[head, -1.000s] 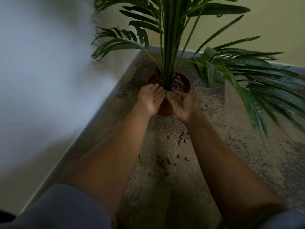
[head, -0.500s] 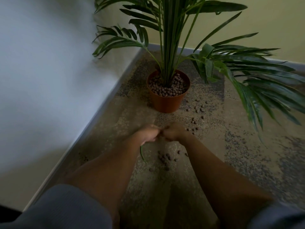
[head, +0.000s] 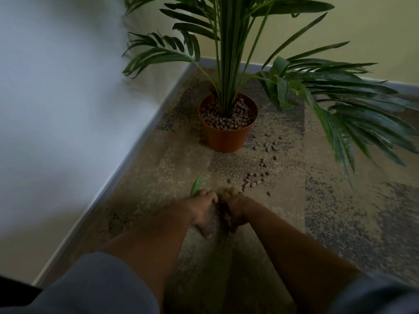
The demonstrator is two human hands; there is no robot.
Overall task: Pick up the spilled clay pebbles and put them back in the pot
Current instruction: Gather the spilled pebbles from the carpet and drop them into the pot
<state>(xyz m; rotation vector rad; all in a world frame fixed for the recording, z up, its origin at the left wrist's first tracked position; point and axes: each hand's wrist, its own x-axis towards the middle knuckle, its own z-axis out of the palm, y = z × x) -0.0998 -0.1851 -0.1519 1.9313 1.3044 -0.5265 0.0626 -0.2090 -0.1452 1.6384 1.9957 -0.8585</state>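
The large green palm plant (head: pixel 229 53) fills the upper half of the frame, its fronds spreading to the right edge. It stands in a round terracotta-orange plastic pot (head: pixel 226 137) at upper centre, on the mottled beige and grey carpet (head: pixel 340 223). The pot is filled to near the rim with brown clay pebbles.

Spilled brown clay pebbles (head: pixel 255 179) lie on the carpet in a loose trail. The trail runs from just right of the pot base, downward and slightly left, to a denser cluster near the frame centre. Its long axis is roughly vertical in the frame, ending just above and right of the hands.

The left hand (head: pixel 205 211) and the right hand (head: pixel 235 211) are pressed close together at lower centre, knuckles up, fingers curled down to the carpet. They appear to be cupped round a small heap of pebbles between them; the contents are in shadow and cannot be confirmed. A small green leaf fragment (head: pixel 196 184) lies just above the left hand.

Judgement: the pot lies directly above the hands in the frame, well apart from them. The remaining cluster lies up and right, nearer the right hand. The next lift should travel straight up the frame to the pot mouth, passing under the fronds.
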